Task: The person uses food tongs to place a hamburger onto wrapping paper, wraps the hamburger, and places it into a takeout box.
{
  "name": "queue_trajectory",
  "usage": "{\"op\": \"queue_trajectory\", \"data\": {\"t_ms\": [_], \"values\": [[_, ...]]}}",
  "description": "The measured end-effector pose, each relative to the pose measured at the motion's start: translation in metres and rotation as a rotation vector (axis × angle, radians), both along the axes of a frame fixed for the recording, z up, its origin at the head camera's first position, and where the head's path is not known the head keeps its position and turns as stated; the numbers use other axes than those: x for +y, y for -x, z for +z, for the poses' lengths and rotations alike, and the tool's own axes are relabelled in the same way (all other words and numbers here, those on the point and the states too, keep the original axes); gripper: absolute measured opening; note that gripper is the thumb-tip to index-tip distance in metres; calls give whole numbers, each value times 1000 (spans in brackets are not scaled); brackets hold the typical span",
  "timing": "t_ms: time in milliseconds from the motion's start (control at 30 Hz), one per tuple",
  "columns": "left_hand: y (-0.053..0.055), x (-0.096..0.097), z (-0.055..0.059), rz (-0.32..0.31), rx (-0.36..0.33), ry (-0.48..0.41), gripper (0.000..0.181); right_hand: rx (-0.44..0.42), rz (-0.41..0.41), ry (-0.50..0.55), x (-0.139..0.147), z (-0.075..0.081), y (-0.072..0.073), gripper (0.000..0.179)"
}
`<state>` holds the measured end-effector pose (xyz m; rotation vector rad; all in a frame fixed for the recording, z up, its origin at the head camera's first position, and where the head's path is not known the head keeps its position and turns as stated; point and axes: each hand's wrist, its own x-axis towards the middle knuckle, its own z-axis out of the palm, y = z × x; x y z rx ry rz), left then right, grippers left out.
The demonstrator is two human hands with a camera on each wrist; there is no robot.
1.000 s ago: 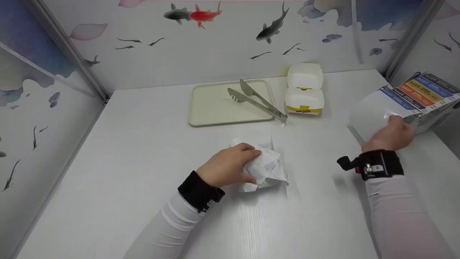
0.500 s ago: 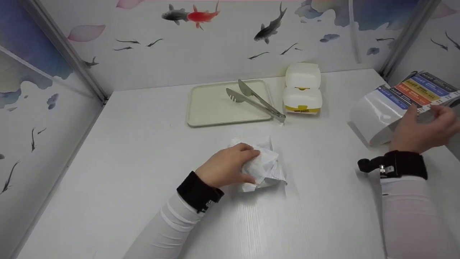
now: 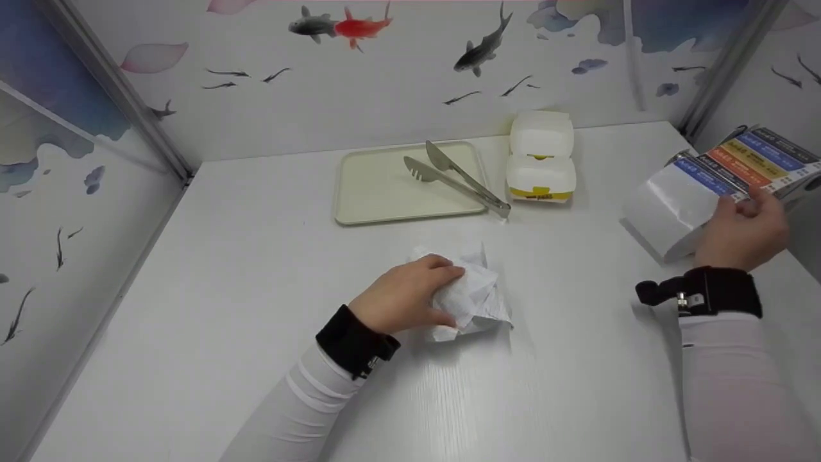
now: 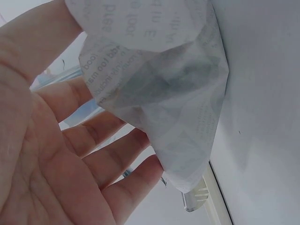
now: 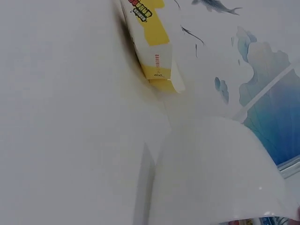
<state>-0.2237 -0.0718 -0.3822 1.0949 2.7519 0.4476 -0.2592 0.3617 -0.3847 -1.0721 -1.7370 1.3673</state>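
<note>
So my left hand (image 3: 407, 295) has the crumpled paper (image 3: 471, 298) in its grasp, thumb on one side and fingers on the other, down on the table (image 3: 256, 321) just in front of me. There's a greenish patch showing through it in the left wrist view.

The bit that matters is over on my right: the rack (image 3: 667, 205) with the coloured labels (image 3: 744, 165). Its long axis slants away from me and out to the right, rounded white end nearest the middle. My right hand (image 3: 743, 228) is right at its near long side, fingertips by the label edge, so that's easily the nearer hand; the left is well apart from it. Can't tell if those right fingers are actually pinching anything, and the right wrist view mostly shows white plastic.
</note>
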Motion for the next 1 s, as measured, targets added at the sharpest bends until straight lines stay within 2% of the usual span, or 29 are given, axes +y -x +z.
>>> {"op": "queue_trajectory", "data": {"t_ms": [333, 533, 633, 800, 1000], "values": [[0, 0, 0, -6, 2, 2, 75, -198, 103, -38, 11, 11, -3, 50], [0, 1, -1, -8, 16, 9, 75, -385, 161, -146, 24, 10, 0, 49], [1, 1, -2, -10, 22, 12, 75, -435, 172, -217, 27, 7, 0, 48], [1, 1, -3, -4, 18, 18, 75, -461, 182, -289, 26, 6, 1, 48], [0, 1, -3, 7, 12, 20, 73, -439, 141, -341, 25, 4, 0, 42]]}}
